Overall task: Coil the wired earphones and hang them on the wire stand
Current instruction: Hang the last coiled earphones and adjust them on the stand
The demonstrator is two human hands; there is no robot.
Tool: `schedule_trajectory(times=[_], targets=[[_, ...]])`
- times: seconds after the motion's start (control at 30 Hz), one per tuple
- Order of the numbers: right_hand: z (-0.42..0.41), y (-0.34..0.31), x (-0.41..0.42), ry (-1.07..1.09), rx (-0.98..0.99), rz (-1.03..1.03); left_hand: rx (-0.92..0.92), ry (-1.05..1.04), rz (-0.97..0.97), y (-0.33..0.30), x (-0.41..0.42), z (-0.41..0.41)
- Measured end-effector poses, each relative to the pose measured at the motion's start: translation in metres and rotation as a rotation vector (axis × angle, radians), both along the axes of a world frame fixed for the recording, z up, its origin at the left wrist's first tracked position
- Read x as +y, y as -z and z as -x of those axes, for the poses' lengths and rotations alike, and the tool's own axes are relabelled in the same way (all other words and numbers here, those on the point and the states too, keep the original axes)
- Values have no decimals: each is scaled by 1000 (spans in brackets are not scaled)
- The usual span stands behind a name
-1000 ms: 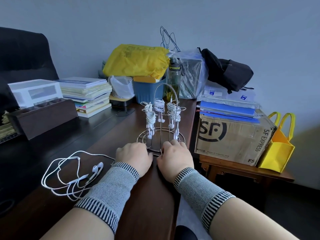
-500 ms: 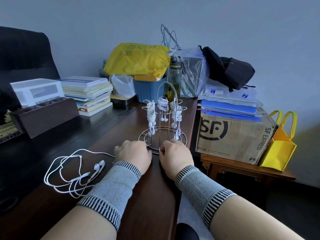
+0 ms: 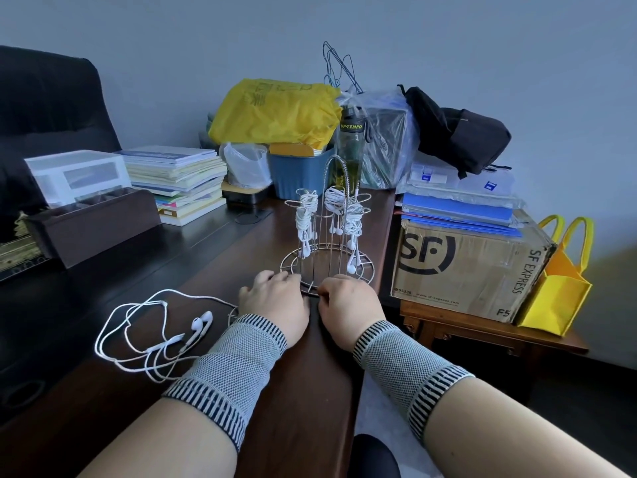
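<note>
Earphones: one loose [image 3: 155,334], three hung coils [image 3: 333,201]
</note>
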State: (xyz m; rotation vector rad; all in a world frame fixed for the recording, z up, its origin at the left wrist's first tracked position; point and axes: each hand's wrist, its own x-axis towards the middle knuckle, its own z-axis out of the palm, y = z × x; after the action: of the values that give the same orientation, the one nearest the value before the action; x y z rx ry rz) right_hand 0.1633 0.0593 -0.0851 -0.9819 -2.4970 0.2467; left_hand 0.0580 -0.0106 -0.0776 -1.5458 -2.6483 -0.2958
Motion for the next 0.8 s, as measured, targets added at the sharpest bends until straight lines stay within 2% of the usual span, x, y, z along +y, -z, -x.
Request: schedule_trajectory(times=[0.13, 0.23, 0.27, 0.4, 0.53, 0.63, 0.8], targets=[[4, -3, -8, -25, 3, -110, 16, 4, -114, -17, -14, 3], [13, -4, -18, -154, 2, -71, 2, -53, -190, -33, -35, 33], [17, -6, -24, -191, 2, -76, -29, -88, -184, -38, -42, 45], [35, -7, -45, -186, 61, 135, -51, -176, -24, -41, -75, 76], [43, -5, -58, -252, 17, 138, -176, -171, -29, -30, -89, 85], [42, -1, -58, -217, -27, 82, -295, -128, -45, -26, -86, 82], [40, -5, -53, -6, -34, 70, -360, -17, -35, -25, -78, 74]])
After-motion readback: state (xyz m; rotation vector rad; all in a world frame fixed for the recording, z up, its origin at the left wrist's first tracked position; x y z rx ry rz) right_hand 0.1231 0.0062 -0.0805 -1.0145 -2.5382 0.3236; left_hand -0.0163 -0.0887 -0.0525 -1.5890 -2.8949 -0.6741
